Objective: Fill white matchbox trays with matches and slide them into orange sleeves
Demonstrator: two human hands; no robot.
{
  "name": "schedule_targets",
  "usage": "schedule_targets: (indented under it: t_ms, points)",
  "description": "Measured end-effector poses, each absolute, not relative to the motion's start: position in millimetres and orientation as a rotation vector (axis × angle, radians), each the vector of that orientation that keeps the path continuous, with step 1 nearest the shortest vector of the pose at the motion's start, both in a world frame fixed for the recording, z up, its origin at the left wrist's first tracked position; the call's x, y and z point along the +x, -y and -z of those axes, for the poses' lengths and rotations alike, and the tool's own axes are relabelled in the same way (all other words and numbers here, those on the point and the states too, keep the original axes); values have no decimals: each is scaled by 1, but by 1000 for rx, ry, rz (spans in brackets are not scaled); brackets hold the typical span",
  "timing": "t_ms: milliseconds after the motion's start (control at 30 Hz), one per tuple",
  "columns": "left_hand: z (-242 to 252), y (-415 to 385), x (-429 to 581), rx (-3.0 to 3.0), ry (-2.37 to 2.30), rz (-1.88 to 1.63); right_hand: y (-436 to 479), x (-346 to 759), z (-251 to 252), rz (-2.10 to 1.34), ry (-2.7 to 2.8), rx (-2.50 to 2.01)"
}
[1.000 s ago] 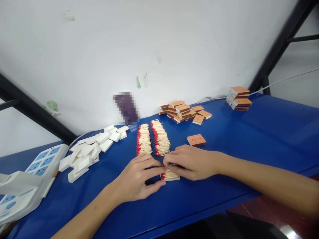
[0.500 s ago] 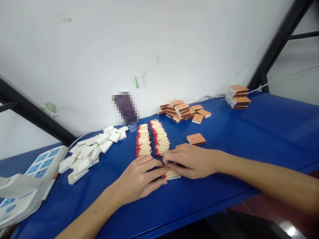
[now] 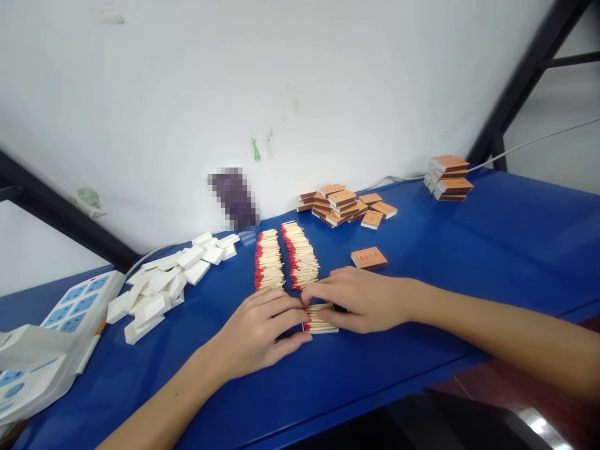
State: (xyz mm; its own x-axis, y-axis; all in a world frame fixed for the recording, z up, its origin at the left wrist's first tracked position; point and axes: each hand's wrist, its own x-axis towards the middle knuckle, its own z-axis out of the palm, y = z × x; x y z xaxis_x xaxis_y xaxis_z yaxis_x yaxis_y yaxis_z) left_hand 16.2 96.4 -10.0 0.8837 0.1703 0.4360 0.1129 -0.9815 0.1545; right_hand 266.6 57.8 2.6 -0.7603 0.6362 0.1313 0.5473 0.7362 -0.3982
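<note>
On the blue table lies a small white matchbox tray (image 3: 335, 329) with red-tipped matches (image 3: 319, 325) in it. My left hand (image 3: 267, 328) has its thumb and fingertips against the tray's left end. From the right, my right hand (image 3: 363, 300) reaches over the tray, its thumb at the right side and a fingertip at the upper left corner. Both hands hold the tray between them, and part of it is hidden under the fingers. Just beyond are two rows of loose matches, a left row (image 3: 269, 259) and a right row (image 3: 302, 256), red heads to the left.
One orange matchbox (image 3: 369, 257) lies beyond my right hand. A pile of orange matchboxes (image 3: 341, 203) sits against the wall, and another stack (image 3: 449, 178) stands farther right. White empty trays (image 3: 162, 282) are heaped at the left, beside a power strip (image 3: 77, 319).
My left fingertips have drawn back slightly from over the tray to its left end, showing more of the matches. The whole view has shifted slightly.
</note>
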Motion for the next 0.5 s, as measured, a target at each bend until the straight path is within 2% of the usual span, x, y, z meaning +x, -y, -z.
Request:
schedule_targets:
  t_ms: [500]
  points:
    - [9,-96,14,2975,-196,-707,-58,267,-5,-511,2683,-935]
